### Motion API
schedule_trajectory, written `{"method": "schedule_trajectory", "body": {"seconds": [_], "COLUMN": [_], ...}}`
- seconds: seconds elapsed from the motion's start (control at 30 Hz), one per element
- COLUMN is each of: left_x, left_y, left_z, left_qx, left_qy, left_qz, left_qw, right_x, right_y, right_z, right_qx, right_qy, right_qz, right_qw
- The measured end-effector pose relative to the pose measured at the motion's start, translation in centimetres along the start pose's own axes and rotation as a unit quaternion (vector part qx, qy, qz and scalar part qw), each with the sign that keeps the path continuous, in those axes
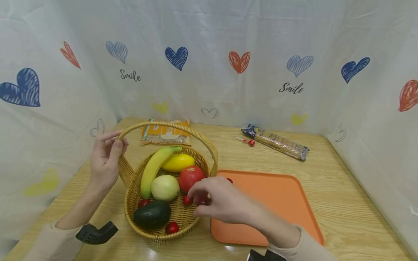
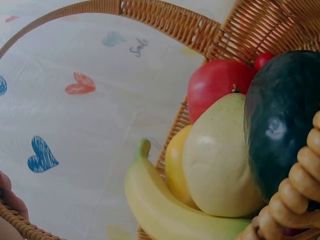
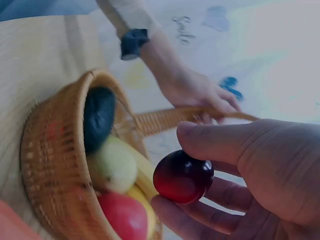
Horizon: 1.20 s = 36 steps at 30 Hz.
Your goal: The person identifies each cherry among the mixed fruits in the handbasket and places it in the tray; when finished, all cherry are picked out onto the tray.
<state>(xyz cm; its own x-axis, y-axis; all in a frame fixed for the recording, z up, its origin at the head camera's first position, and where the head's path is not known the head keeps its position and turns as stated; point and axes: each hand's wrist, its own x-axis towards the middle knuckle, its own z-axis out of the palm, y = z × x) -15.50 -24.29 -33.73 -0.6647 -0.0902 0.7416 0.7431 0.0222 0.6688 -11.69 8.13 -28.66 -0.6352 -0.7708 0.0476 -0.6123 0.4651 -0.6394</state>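
My left hand (image 1: 107, 159) grips the handle (image 1: 169, 125) of a wicker basket (image 1: 126, 210) on its left side. Between thumb and fingers my right hand (image 1: 225, 201) holds a dark red cherry (image 3: 183, 176), above the basket's right rim. Inside the basket lie a banana (image 1: 153, 170), a yellow lemon-like fruit (image 1: 179, 162), a red pomegranate (image 1: 192, 178), a pale green round fruit (image 1: 165, 188), a dark green avocado-like fruit (image 1: 152, 214) and several small red cherries (image 1: 172, 227). My right hand hides part of the basket.
An orange tray (image 1: 267, 203) lies right of the basket, with a small red thing (image 1: 230, 180) at its upper left, partly hidden by my hand. Farther back are an orange food packet (image 1: 166, 135), a red lollipop (image 1: 250, 143) and a long noodle packet (image 1: 277, 142). A curtain with printed hearts surrounds the table.
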Motion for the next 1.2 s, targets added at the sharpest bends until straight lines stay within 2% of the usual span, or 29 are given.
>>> {"method": "schedule_trajectory", "body": {"seconds": [0.2, 0.37, 0.53, 0.77, 0.9, 1.2], "left_x": [-0.1, -0.1, -0.1, -0.3, -0.1, -0.1], "left_y": [0.3, 0.3, 0.0, -0.1, 0.0, 0.2], "left_z": [0.3, 0.2, -0.1, -0.1, 0.1, 0.2], "left_qx": [0.017, 0.006, 0.002, 0.008, 0.01, 0.019], "left_qy": [0.014, 0.011, 0.003, 0.003, 0.005, 0.01], "left_qz": [-0.006, -0.005, -0.003, -0.003, -0.003, -0.001], "left_qw": [0.9997, 0.9999, 1.0, 1.0, 0.9999, 0.9998], "right_x": [-2.8, -4.3, -5.4, -6.5, -6.9, -6.8], "right_y": [2.3, 4.7, 7.6, 12.0, 13.6, 15.5], "right_z": [-1.7, -2.2, -2.2, -2.1, -2.2, -0.5], "right_qx": [0.078, 0.11, 0.122, 0.087, 0.08, 0.045], "right_qy": [0.03, 0.082, 0.146, 0.231, 0.241, 0.227], "right_qz": [0.033, 0.048, 0.092, 0.152, 0.178, 0.198], "right_qw": [0.9959, 0.9893, 0.9775, 0.957, 0.9507, 0.9523]}}
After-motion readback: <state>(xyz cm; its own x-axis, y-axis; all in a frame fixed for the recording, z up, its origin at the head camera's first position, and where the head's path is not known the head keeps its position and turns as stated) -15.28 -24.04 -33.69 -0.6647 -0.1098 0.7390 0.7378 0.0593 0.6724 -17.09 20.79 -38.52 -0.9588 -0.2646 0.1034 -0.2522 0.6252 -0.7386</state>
